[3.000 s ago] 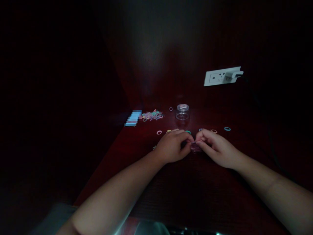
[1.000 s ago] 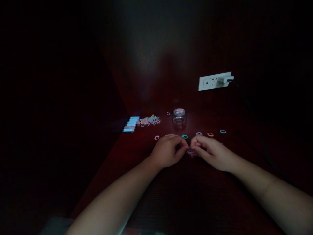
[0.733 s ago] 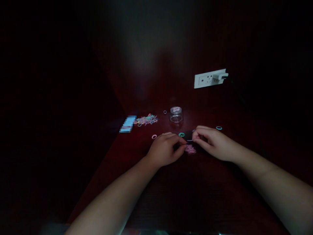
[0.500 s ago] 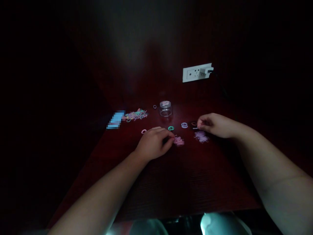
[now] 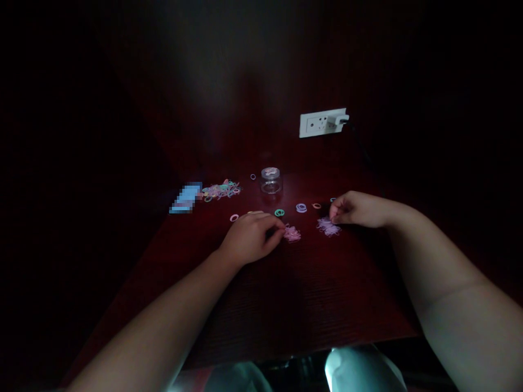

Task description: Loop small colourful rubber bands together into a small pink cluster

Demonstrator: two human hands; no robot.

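Observation:
My left hand [image 5: 250,241] rests curled on the dark red table [image 5: 294,294], its fingertips pinched beside a small pink heap of rubber bands [image 5: 292,233]. My right hand [image 5: 356,209] lies to the right, fingers closed, its tips touching a pale purple heap of bands [image 5: 328,226]. Whether either pinch holds a band is too dark to tell. Single rings lie in a row behind the hands: pink [image 5: 233,218], green [image 5: 279,212], purple [image 5: 301,207], orange [image 5: 316,206].
A small clear jar [image 5: 271,180] stands behind the rings. A mixed pile of coloured bands [image 5: 221,190] and a blue blurred object [image 5: 186,198] lie at the back left. A white wall socket [image 5: 317,123] with a plug sits above. The surroundings are dark.
My hands were pinched together over one pinkish heap; they have drawn apart. My right hand moved right with the purple bands, and two separate heaps now lie on the table.

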